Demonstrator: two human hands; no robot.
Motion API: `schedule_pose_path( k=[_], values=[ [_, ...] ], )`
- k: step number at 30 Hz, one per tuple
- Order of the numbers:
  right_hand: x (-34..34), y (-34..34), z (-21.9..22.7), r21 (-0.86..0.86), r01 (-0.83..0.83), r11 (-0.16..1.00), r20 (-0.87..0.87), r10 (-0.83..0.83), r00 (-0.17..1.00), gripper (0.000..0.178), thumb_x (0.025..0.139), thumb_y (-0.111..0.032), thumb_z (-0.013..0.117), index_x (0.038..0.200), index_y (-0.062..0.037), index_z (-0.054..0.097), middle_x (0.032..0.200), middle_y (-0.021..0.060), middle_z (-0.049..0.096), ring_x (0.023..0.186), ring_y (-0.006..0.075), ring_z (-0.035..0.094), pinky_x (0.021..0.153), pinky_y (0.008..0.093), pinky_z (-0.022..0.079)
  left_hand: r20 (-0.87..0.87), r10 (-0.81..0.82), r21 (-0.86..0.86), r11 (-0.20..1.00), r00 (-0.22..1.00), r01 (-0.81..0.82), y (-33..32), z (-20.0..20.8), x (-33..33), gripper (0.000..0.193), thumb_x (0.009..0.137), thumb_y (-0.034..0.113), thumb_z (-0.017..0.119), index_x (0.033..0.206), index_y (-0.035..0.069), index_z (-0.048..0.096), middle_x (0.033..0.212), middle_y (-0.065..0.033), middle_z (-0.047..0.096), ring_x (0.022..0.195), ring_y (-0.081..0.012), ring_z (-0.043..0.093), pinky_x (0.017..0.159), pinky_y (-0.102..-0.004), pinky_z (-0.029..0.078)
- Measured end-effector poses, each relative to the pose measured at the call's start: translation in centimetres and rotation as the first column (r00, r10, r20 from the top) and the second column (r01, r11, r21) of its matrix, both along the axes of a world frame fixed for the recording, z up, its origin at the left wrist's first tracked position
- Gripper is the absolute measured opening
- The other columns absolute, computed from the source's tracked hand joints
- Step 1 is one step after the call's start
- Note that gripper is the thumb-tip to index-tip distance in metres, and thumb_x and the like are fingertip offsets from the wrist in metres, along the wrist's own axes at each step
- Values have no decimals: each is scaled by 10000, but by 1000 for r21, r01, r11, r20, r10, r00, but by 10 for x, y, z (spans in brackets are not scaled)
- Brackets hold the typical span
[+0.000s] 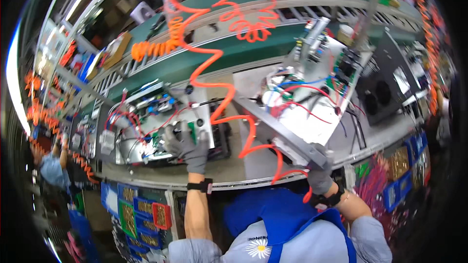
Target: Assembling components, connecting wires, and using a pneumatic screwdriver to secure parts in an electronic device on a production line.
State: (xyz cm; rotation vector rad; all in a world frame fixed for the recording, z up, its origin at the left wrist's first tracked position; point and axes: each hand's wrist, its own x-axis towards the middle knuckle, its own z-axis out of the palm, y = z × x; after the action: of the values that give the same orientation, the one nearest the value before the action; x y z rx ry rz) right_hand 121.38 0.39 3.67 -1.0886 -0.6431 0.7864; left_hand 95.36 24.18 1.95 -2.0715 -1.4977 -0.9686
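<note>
My left hand (187, 145), in a grey glove, rests with its fingers spread over the near right part of a metal chassis (146, 139) holding circuit boards and red wires. A green circuit board lies by its fingertips. On the right stands a second, tilted metal chassis (314, 129) with loose red and blue wires and boards inside. My right hand (320, 178), also gloved, is closed round the near corner of its grey side wall; the fingers are partly hidden. An orange coiled hose (251, 129) hangs between the two chassis, its lower end beside my right hand.
A black panel (385, 80) leans at the right. Behind the bench runs a green conveyor (234, 53) with rollers. Below the bench edge are small parts bins (161, 216) at left and blue bins (392, 195) at right. Another person (54, 168) works far left.
</note>
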Motion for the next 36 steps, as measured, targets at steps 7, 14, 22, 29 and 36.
schedule_pose_path(
  k=[7, 14, 22, 29, 36],
  values=[
    [46, -46, 30, 37, 180, 983, 529, -172, 831, 398, 960, -329, 410, 1090, 26, 530, 922, 81, 553, 822, 150, 534, 762, 296, 446, 164, -94, -117, 986, 982, 114, -93, -5, 45, 604, 838, 379, 650, 1336, 72, 500, 1428, -238, 364, 1353, -414, 316, 1105, -556, 226],
    [220, -52, -9, -128, 429, 894, 322, -372, 871, 291, 938, -245, 558, 1127, -30, 611, 872, 37, 591, 761, 82, 537, 656, 257, 469, 706, 705, 42, -140, 70, 989, -194, -7, 117, 428, 926, 214, 556, 1268, -35, 490, 954, -92, 629, 798, -141, 599, 681, -276, 472],
    [368, 61, -70, -177, 58, 982, -526, -144, 838, 300, 937, -285, 567, 1145, -70, 590, 895, 86, 672, 772, 207, 662, 706, 364, 570, 181, -765, -379, 526, 618, 761, -252, 97, 170, 362, 832, 234, 729, 1106, 14, 640, 883, -118, 648, 743, -258, 596, 632, -341, 439],
    [365, 82, -93, -124, 117, 985, -342, -153, 927, 143, 933, -201, 562, 984, -77, 612, 850, 31, 669, 711, 153, 650, 639, 320, 555, -62, -541, 224, 811, 839, 540, -239, 65, 210, 498, 691, 303, 804, 1072, 68, 586, 1004, -95, 569, 881, -277, 533, 795, -440, 386],
    [326, 71, -81, -32, 243, 970, -326, -240, 915, 179, 918, -201, 575, 981, -42, 628, 801, 58, 650, 653, 169, 628, 594, 312, 524, 26, -570, 157, 814, 821, 559, -162, 63, 181, 456, 738, 223, 590, 1151, 34, 541, 1091, -153, 544, 1031, -318, 533, 1014, -506, 344]
  ],
)
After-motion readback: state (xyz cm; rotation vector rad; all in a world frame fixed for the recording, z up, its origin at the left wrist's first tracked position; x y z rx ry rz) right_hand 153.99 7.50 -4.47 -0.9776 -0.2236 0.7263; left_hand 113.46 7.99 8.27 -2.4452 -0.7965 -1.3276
